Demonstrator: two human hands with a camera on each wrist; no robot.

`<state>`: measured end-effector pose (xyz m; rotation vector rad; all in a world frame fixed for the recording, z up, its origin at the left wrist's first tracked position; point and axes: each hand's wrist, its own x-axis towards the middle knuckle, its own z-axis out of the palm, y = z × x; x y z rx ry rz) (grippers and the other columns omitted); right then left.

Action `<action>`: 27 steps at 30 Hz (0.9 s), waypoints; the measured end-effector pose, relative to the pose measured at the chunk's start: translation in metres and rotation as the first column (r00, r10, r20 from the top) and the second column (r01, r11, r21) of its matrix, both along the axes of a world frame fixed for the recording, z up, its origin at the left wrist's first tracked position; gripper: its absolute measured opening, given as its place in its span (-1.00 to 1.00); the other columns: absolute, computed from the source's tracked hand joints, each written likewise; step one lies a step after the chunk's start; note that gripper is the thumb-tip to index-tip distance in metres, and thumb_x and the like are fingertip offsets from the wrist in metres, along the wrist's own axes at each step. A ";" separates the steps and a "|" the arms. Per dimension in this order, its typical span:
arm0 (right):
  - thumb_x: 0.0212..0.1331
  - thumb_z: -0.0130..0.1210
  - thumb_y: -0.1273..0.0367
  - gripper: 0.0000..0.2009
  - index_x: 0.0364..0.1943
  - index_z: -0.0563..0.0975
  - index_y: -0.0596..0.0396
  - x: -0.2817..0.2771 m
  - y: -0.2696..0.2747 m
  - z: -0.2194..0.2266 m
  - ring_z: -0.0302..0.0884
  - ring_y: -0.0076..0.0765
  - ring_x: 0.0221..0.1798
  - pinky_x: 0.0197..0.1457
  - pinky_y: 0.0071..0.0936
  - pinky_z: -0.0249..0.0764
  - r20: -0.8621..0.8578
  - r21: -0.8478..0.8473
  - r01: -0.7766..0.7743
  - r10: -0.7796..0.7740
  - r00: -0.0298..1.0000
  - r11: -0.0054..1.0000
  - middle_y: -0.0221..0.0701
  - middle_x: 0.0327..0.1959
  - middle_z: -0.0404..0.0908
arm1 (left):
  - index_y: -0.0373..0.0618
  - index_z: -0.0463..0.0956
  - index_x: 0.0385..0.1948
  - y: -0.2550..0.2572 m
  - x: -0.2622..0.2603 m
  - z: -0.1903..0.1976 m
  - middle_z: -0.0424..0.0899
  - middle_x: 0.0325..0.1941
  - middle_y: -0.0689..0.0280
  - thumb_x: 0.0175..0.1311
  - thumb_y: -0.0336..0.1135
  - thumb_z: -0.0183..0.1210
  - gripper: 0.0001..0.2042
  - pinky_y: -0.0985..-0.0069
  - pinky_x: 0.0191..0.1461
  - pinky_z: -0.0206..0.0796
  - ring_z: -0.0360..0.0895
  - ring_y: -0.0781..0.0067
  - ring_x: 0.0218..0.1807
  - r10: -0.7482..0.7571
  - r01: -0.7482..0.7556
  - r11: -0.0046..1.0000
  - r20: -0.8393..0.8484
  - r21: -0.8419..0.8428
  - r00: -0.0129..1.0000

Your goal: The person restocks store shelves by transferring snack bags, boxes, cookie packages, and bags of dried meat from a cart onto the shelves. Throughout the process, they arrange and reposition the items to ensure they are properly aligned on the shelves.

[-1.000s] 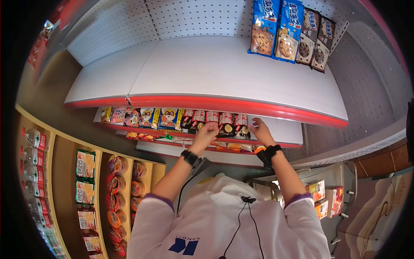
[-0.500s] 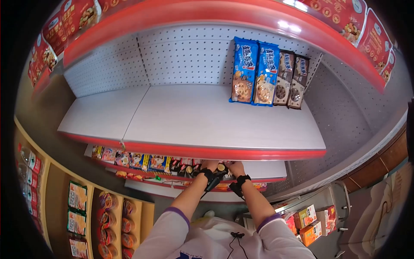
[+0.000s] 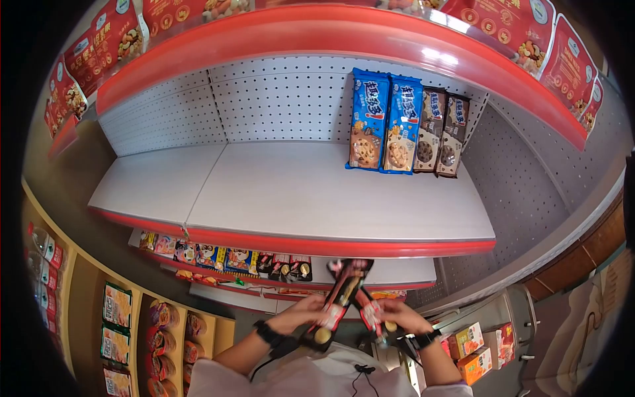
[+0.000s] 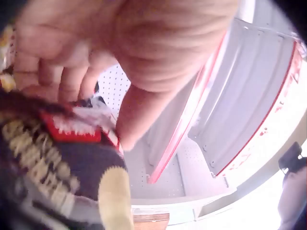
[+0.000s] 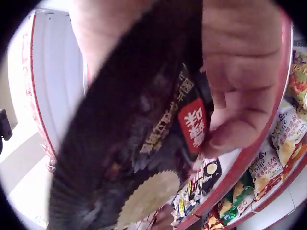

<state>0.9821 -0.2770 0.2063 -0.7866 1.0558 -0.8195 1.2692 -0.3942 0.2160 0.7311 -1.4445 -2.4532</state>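
In the head view my left hand [image 3: 301, 315] grips black chip bags [image 3: 338, 296] with red labels, held tilted in front of my body. The left wrist view shows the thumb pressed along the edge of a black bag [image 4: 88, 165] printed with a ridged yellow chip. My right hand [image 3: 402, 317] pinches another black chip bag [image 3: 368, 312], its top leaning toward the left one. Up close in the right wrist view, that bag [image 5: 129, 129] covers part of the palm, and fingers curl by its red label. Similar black bags [image 3: 283, 268] stand on the lower shelf.
Above the hands runs a white shelf [image 3: 297, 192] with a red front edge, bearing blue cookie packs [image 3: 367, 126] and brown ones [image 3: 430, 129]. Red nut bags [image 3: 509, 26] hang over it. Cup noodles [image 3: 162, 341] fill a rack at left; small boxes [image 3: 473, 360] sit at right.
Both hands have drawn back from the lower shelf toward my body, bringing black chip bags out. The right end of that row no longer holds bags. The head view has tilted up.
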 end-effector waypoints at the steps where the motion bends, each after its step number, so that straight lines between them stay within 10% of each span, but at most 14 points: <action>1: 0.21 0.12 0.33 -0.60 0.08 0.39 0.22 -0.002 0.017 0.007 0.47 -0.58 -0.05 0.05 -0.58 0.38 -0.036 -0.055 -0.045 0.043 0.998 0.997 -0.43 -0.10 0.55 | -0.20 0.29 0.02 0.010 0.016 0.001 0.52 -0.13 0.33 0.23 -0.30 0.18 -0.61 0.63 -0.15 0.32 0.45 0.63 -0.09 -0.042 0.041 0.999 -0.034 -0.034 0.999; 5: 0.20 0.11 0.45 -0.55 0.19 0.31 0.20 -0.009 0.059 0.021 0.41 -0.58 0.04 0.13 -0.56 0.32 0.060 -0.005 -0.069 0.069 0.996 0.998 -0.42 0.01 0.50 | -0.17 0.23 0.05 0.041 0.075 0.030 0.51 -0.14 0.34 0.15 -0.42 0.26 -0.54 0.58 -0.06 0.29 0.42 0.57 -0.12 0.022 -0.019 0.996 0.036 -0.084 0.999; 7: 0.18 0.12 0.49 -0.53 0.18 0.30 0.21 -0.002 0.060 0.041 0.42 -0.56 0.03 0.13 -0.54 0.32 0.088 -0.092 -0.102 0.110 0.990 0.990 -0.40 -0.02 0.51 | -0.16 0.23 0.05 0.048 0.087 0.080 0.52 -0.16 0.33 0.09 -0.44 0.31 -0.49 0.54 -0.02 0.28 0.43 0.55 -0.14 0.045 0.023 0.914 0.157 -0.404 0.987; 13: 0.10 0.15 0.57 -0.55 0.09 0.29 0.21 0.038 0.019 0.101 0.51 -0.48 -0.11 -0.05 -0.46 0.49 0.093 -0.378 -0.165 0.215 0.972 0.911 -0.35 -0.11 0.50 | -0.13 0.19 0.03 0.067 0.094 0.169 0.51 -0.12 0.29 -0.05 -0.57 0.36 -0.40 0.49 0.03 0.28 0.47 0.50 -0.11 0.301 -0.297 0.683 -0.114 -0.667 0.947; 22: 0.05 0.20 0.53 -0.63 -0.07 0.32 0.15 0.077 -0.096 0.216 0.52 -0.49 -0.10 -0.05 -0.52 0.47 -0.100 -0.651 0.116 -0.237 0.966 0.750 -0.36 -0.14 0.53 | -0.16 0.16 -0.01 -0.052 0.062 0.240 0.45 -0.03 0.29 0.10 -0.51 0.26 -0.52 0.60 -0.13 0.40 0.48 0.62 -0.14 0.444 -0.439 0.682 -0.145 -0.585 0.884; 27: -0.06 0.30 0.46 -0.60 -0.17 0.35 0.26 0.079 -0.204 0.236 0.55 -0.43 -0.25 -0.20 -0.50 0.48 -0.278 -0.836 0.152 -0.645 0.712 0.528 -0.29 -0.24 0.55 | -0.30 0.18 -0.05 -0.172 0.026 0.250 0.46 -0.08 0.13 -0.02 -0.36 0.37 -0.43 0.53 -0.13 0.36 0.50 0.46 -0.17 0.477 -0.433 0.427 -0.209 -0.794 0.854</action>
